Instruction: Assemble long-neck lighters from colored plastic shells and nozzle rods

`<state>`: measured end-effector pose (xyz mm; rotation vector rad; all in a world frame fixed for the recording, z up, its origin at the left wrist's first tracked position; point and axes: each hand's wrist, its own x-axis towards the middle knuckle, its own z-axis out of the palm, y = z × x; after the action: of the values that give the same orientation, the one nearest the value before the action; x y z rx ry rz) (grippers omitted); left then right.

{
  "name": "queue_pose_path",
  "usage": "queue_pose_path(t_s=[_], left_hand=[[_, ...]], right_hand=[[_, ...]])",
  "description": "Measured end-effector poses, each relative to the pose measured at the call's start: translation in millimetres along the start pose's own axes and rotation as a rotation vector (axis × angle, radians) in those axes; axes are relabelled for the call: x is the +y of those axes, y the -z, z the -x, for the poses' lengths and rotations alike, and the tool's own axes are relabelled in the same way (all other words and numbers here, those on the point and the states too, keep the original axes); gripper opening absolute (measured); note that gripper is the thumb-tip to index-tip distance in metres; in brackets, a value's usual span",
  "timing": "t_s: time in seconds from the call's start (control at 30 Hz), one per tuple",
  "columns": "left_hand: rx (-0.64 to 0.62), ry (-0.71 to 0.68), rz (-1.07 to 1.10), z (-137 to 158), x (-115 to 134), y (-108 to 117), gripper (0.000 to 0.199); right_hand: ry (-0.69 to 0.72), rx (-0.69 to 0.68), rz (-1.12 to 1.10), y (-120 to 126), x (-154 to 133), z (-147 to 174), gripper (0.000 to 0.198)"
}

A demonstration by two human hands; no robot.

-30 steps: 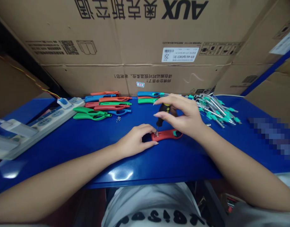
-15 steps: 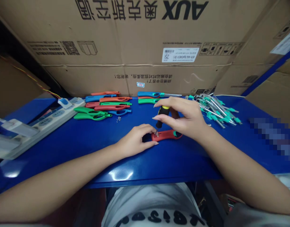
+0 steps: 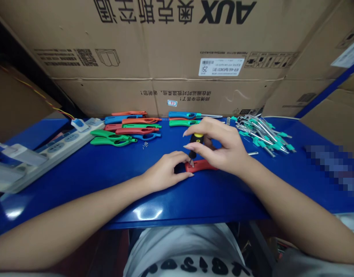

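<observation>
A red lighter (image 3: 202, 165) with a long metal tube lies on the blue table, its right part hidden behind my right hand. My left hand (image 3: 168, 171) holds its left end between thumb and fingers. My right hand (image 3: 223, 148) is closed round a black and yellow screwdriver (image 3: 193, 149), which stands nearly upright with its tip at the lighter's left end. Beyond my left hand lies a small heap of screws (image 3: 145, 145).
Several coloured lighter casings (image 3: 127, 129) lie at the back left, beside a white power strip (image 3: 60, 148). Finished-looking lighters (image 3: 182, 115) sit at the back middle. Metal tubes with green triggers (image 3: 266, 134) are piled right. A cardboard box (image 3: 165, 65) stands behind.
My right hand has shifted slightly left and turned about the screwdriver, covering more of the red lighter's right end. My left hand stays in place.
</observation>
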<state>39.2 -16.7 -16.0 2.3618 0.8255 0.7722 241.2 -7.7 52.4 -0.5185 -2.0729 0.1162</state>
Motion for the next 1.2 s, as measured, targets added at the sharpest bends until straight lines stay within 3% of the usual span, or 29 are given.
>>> queue_pose_path(t_s=[0.1,0.2,0.37,0.7,1.2], left_hand=[[0.006,-0.004,0.001,-0.3,1.1,0.1,0.019],[0.033,-0.006,-0.006,-0.3,3.9,-1.1,0.018],[0.085,0.025,-0.015,1.2,6.6,-6.8,0.015],[0.086,0.085,-0.001,1.4,8.5,-11.4,0.014],[0.094,0.119,-0.051,2.3,9.9,-13.8,0.017]], right_hand=[[0.048,-0.079,0.031,2.9,-1.1,0.4,0.025],[-0.032,-0.113,-0.095,6.5,-2.3,-0.9,0.033],[-0.023,-0.118,-0.26,6.3,-2.4,-3.7,0.024],[0.083,0.023,-0.054,-3.2,-4.4,-1.2,0.017],[0.079,0.073,0.361,-8.9,-12.7,5.1,0.025]])
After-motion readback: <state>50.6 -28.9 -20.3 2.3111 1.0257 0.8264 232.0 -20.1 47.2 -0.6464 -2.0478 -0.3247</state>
